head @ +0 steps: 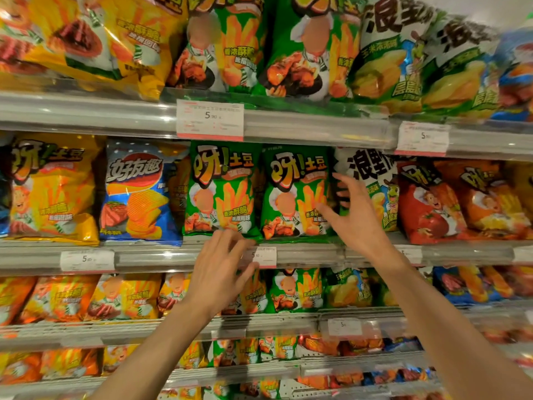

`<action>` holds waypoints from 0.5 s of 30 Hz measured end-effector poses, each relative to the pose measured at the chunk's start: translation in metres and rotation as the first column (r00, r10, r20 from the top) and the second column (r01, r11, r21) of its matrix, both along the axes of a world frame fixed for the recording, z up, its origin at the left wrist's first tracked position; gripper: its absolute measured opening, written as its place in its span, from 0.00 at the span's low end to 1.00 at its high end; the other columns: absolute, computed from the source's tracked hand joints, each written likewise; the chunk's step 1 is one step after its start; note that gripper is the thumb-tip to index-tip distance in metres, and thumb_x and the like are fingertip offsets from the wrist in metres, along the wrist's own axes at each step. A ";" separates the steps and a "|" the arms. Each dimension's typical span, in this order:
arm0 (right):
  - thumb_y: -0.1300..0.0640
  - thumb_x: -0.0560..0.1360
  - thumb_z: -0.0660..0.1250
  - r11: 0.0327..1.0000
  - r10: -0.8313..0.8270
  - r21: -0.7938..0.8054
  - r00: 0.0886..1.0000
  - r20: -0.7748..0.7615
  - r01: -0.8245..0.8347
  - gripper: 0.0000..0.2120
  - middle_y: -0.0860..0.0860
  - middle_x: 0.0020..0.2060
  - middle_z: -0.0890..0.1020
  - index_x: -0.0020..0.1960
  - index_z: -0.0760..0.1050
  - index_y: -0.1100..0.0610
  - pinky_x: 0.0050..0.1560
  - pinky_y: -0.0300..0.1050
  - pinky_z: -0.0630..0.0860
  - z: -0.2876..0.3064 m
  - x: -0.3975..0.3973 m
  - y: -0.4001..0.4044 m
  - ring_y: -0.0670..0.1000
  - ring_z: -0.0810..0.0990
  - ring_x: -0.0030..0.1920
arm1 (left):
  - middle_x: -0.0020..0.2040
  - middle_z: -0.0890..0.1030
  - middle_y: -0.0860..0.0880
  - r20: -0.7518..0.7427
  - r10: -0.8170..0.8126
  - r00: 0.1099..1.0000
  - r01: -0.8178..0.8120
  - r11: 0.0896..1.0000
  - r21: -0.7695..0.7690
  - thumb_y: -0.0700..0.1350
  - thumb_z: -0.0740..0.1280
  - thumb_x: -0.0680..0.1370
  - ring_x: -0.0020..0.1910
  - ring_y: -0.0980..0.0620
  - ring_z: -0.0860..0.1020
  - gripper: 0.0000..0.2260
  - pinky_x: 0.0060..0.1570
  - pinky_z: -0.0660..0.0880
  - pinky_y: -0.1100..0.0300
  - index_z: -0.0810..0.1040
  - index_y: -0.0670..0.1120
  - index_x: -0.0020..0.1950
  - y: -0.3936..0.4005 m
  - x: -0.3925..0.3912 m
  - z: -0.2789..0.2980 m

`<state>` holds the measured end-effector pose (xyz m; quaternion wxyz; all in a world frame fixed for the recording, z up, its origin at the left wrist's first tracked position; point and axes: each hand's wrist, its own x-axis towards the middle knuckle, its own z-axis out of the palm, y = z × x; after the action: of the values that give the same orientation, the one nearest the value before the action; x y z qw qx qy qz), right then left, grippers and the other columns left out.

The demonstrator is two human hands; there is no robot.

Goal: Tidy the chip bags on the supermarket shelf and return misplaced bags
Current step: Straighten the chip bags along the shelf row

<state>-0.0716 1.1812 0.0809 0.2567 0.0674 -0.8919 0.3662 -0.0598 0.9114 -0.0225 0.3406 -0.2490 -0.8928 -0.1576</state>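
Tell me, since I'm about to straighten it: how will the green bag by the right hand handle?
The green bag looks puffed, so probably light and apt to tip if nudged. Its glossy film likely slips and crumples under the right hand; contents probably fragile.

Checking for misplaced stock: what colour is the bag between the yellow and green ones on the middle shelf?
Blue bag, with a red logo; head view.

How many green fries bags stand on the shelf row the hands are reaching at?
2: the left green bag above the left hand, and the right green bag beside the right hand. More may sit hidden behind.
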 end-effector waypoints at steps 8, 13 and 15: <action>0.55 0.71 0.79 0.972 0.218 -0.126 0.957 0.193 -0.196 0.47 0.49 0.72 0.70 0.80 0.54 0.45 0.69 0.51 0.76 0.015 -0.033 0.000 0.48 0.77 0.65 | 0.53 0.76 0.50 0.028 -0.026 0.999 0.025 0.998 0.058 0.54 0.75 0.73 0.54 0.48 0.73 0.19 0.48 0.72 0.56 0.80 0.48 0.60 -0.002 -0.005 0.000; 0.61 0.70 0.80 0.955 0.245 -0.212 0.956 0.161 -0.209 0.47 0.45 0.69 0.72 0.81 0.57 0.47 0.63 0.40 0.78 0.013 -0.038 -0.005 0.45 0.78 0.62 | 0.53 0.76 0.50 0.026 -0.029 0.999 0.028 0.997 0.069 0.54 0.76 0.73 0.53 0.49 0.73 0.19 0.47 0.72 0.56 0.79 0.48 0.60 -0.003 -0.007 0.000; 0.61 0.70 0.80 0.954 0.231 -0.228 0.963 0.138 -0.196 0.48 0.44 0.68 0.71 0.81 0.56 0.47 0.58 0.31 0.76 0.011 -0.039 -0.007 0.46 0.76 0.65 | 0.53 0.76 0.51 0.028 -0.029 0.999 0.027 0.997 0.071 0.55 0.75 0.73 0.53 0.49 0.72 0.19 0.47 0.71 0.57 0.79 0.48 0.60 -0.003 -0.006 0.000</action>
<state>-0.1104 1.1741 0.0922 0.1472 0.1057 -0.8531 0.4892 -0.0663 0.9088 -0.0228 0.3340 -0.2472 -0.8879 -0.1974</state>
